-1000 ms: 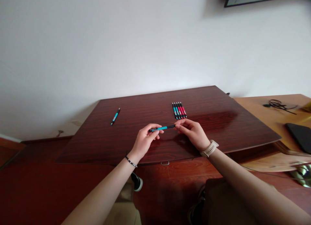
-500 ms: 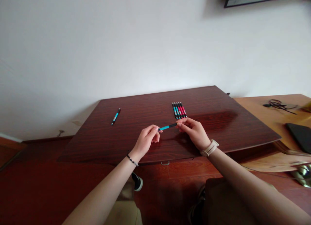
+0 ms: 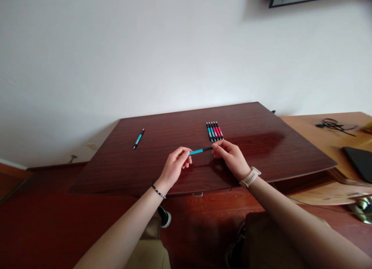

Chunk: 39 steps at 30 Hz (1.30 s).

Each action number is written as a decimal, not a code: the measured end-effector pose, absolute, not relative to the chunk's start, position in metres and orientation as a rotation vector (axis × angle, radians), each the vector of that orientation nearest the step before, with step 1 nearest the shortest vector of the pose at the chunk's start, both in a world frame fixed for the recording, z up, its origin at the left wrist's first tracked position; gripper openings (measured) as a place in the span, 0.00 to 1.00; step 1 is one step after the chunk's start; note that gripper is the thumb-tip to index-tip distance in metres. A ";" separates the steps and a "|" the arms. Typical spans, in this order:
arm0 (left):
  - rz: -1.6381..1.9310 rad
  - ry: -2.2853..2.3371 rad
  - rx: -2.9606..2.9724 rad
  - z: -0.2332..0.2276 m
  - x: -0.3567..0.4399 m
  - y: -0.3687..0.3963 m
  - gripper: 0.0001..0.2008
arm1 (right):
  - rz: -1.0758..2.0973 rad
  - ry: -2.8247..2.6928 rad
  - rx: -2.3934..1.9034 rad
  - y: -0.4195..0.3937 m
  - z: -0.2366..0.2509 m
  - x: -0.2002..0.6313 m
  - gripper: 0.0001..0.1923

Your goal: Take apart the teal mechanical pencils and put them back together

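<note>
A blue and black pen (image 3: 197, 152) is stretched between my two hands above the near part of the dark wooden table (image 3: 168, 129). My left hand (image 3: 177, 163) pinches its blue end between thumb and fingers. At the black end, my right hand (image 3: 228, 154) is closed on it with thumb and fingertips, hiding the tip. Just beyond my right hand, several pens (image 3: 214, 131) lie side by side in a row, blue ones on the left and pink-red ones on the right. A single blue and black pen (image 3: 138, 138) rests apart on the left of the table.
To the right stands a lighter wooden desk (image 3: 305, 133) with a coiled black cable (image 3: 334, 125) and a flat black object (image 3: 359, 162) on it. A white wall (image 3: 174, 59) runs behind the table. A drawer handle (image 3: 197, 195) shows below the near edge.
The pen held between my hands has shifted very slightly, and my left fingers cover a little more of its blue end. The pens on the table stay put.
</note>
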<state>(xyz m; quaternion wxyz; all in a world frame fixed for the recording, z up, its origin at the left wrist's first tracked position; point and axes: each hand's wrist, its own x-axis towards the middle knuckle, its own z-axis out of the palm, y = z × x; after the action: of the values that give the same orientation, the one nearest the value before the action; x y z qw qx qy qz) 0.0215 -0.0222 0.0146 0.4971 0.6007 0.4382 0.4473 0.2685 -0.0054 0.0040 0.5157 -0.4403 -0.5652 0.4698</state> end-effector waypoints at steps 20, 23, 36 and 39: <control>1.215 1.083 1.148 0.008 0.022 -0.018 0.18 | 1.073 -1.111 -1.021 -0.002 -0.006 0.270 0.20; 1.174 1.114 1.142 0.010 0.024 -0.018 0.19 | 1.083 -1.107 -1.009 -0.002 -0.006 0.270 0.19; 1.065 1.129 1.146 0.011 0.021 -0.015 0.19 | 1.081 -1.118 -1.023 -0.004 -0.002 0.269 0.20; 1.094 1.126 1.161 0.012 0.022 -0.016 0.18 | 1.083 -1.115 -1.030 -0.004 -0.001 0.269 0.20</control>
<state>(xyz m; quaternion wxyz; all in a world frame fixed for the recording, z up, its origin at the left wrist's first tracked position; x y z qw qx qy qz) 0.0220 -0.0159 0.0120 0.5601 0.4926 0.4778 0.4640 0.2694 -0.0038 -0.0014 0.5960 -0.4436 -0.4800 0.4666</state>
